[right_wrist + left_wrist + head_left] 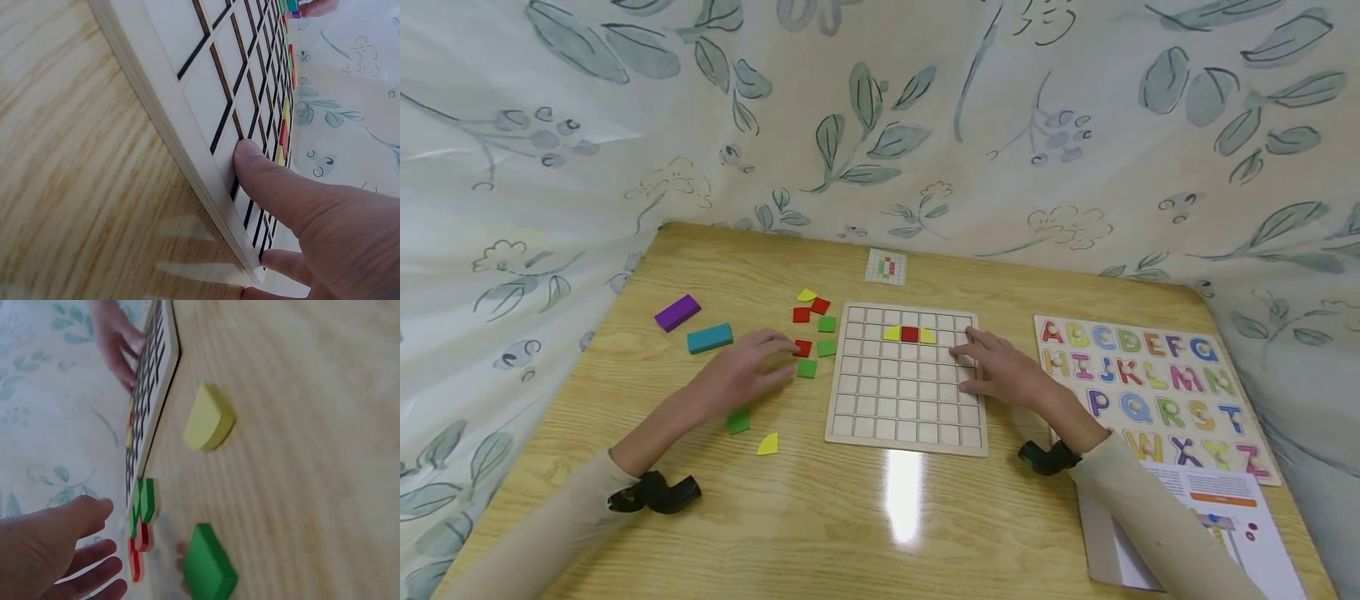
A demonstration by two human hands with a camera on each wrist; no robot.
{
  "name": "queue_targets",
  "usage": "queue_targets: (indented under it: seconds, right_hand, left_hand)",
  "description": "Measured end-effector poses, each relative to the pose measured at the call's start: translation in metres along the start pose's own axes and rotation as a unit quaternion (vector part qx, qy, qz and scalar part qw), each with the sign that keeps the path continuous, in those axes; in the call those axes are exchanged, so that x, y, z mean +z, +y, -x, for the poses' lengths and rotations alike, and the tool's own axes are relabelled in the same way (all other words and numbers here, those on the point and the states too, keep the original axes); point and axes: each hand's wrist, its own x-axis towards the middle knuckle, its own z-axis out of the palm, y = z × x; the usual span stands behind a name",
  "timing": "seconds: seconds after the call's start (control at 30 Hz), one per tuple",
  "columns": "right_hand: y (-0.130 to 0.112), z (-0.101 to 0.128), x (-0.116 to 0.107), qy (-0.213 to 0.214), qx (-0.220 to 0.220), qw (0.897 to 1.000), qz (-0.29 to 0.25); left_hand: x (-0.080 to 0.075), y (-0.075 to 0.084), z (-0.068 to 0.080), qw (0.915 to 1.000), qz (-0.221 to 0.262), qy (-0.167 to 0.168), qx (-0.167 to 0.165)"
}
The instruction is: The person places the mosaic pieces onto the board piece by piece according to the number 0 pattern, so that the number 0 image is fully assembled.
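Note:
A square wooden grid board (906, 389) lies on the table, with a red square tile (909, 334) between two yellow quarter-round tiles (891, 333) in an upper row. My right hand (1003, 364) rests at the board's right edge, its thumb (269, 181) on the grid. Left of the board my left hand (741, 371) hovers with loosely bent fingers and nothing in its grasp. Its fingertips are right by a red tile (803, 348) and a green tile (807, 368). Several more red and green tiles lie just beyond, with a yellow piece (807, 295).
A small pattern card (886, 267) lies behind the board. At left are a purple block (677, 312) and a blue block (710, 338). A green tile (209, 565) and a yellow piece (208, 419) lie nearer. An alphabet board (1150, 392) and a printed box (1217, 517) are at right.

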Motion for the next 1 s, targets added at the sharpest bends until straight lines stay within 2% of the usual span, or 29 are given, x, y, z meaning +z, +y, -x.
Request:
queue_targets:
  seconds: [0.2,0.4,0.57,0.77,1.0]
  right_hand:
    - [0.001,0.002,0.000,-0.004,0.004,1.000,0.002]
    - [-0.001,-0.001,0.000,-0.010,-0.001,1.000,-0.008]
    - [-0.002,-0.003,-0.001,-0.013,0.000,1.000,-0.003]
    - [-0.001,0.000,-0.001,-0.015,0.011,1.000,-0.001]
    - [-0.001,0.000,0.000,-0.010,0.012,1.000,0.001]
  left_hand:
    - [-0.001,-0.003,-0.012,0.9991,0.007,-0.038,-0.017]
    - [-0.004,-0.005,-0.015,0.9985,0.005,-0.044,-0.031]
    - [-0.006,-0.009,-0.017,0.9968,0.039,-0.055,-0.043]
    - [-0.007,-0.014,-0.020,0.9951,0.061,-0.065,-0.042]
    - [-0.006,-0.015,-0.023,0.9962,0.052,-0.065,-0.024]
